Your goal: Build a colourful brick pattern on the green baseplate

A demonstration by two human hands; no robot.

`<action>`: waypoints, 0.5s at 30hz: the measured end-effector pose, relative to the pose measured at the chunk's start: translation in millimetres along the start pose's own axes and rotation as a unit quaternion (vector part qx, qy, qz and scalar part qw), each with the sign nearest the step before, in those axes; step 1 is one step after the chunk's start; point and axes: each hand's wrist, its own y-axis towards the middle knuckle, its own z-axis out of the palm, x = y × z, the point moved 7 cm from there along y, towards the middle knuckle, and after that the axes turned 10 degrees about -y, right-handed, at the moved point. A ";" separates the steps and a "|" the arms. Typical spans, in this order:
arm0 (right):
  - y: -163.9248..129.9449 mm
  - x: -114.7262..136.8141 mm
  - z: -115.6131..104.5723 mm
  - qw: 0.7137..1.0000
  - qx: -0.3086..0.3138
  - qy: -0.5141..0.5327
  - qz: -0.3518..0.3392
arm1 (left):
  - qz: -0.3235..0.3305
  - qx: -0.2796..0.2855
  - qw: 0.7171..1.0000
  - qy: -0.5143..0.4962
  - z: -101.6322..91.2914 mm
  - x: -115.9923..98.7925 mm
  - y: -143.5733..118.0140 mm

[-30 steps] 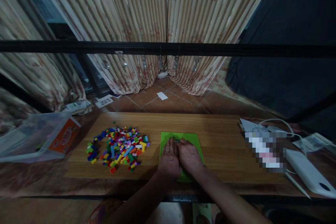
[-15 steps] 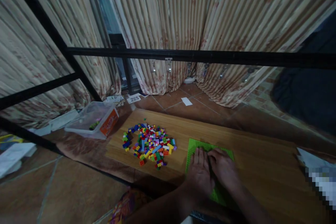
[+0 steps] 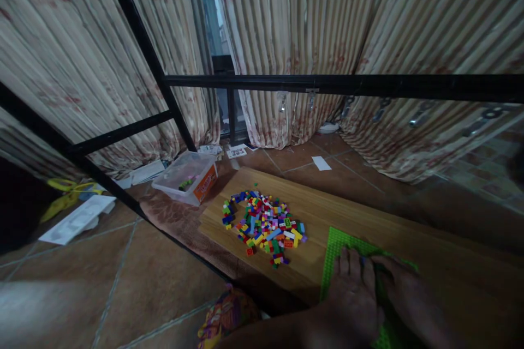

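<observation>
A green studded baseplate (image 3: 333,245) lies on the wooden board, partly covered by both hands. My left hand (image 3: 354,289) rests over it with the fingers stretched out and lying flat. Beside it, my right hand (image 3: 405,289) has its fingers bent, with the fingertips close together near the left index finger. A small blue piece (image 3: 363,260) peeks out between the two hands; whether the right fingers grip it is hidden. To the left is a pile of mixed coloured toy bricks (image 3: 266,223), with a curved row of bricks (image 3: 227,210) along its left side.
The wooden board (image 3: 315,196) stretches to the right. Beyond its left end stands a clear plastic box (image 3: 184,177) with an orange label and a few pieces inside. Black metal bars (image 3: 262,82) cross in front of the curtains (image 3: 270,27). White paper (image 3: 321,163) lies on the tiled floor.
The view has swung left, so everything appears farther right. Both hands remain on the green baseplate, side by side. The brick pile looks unchanged.
</observation>
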 end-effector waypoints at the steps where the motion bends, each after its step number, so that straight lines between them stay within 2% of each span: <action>1: 0.1 -0.8 0.6 1.000 0.000 0.001 0.000 | -0.001 0.002 1.000 -0.004 -1.3 -0.4 -0.1; 7: 1.0 -3.8 3.7 1.000 0.008 0.009 0.000 | -0.002 0.018 1.000 0.013 -11.4 -0.8 -0.4; 15: 0.0 -9.3 5.6 1.000 0.021 0.015 0.012 | 0.011 -0.031 0.997 0.072 -24.3 5.9 -1.1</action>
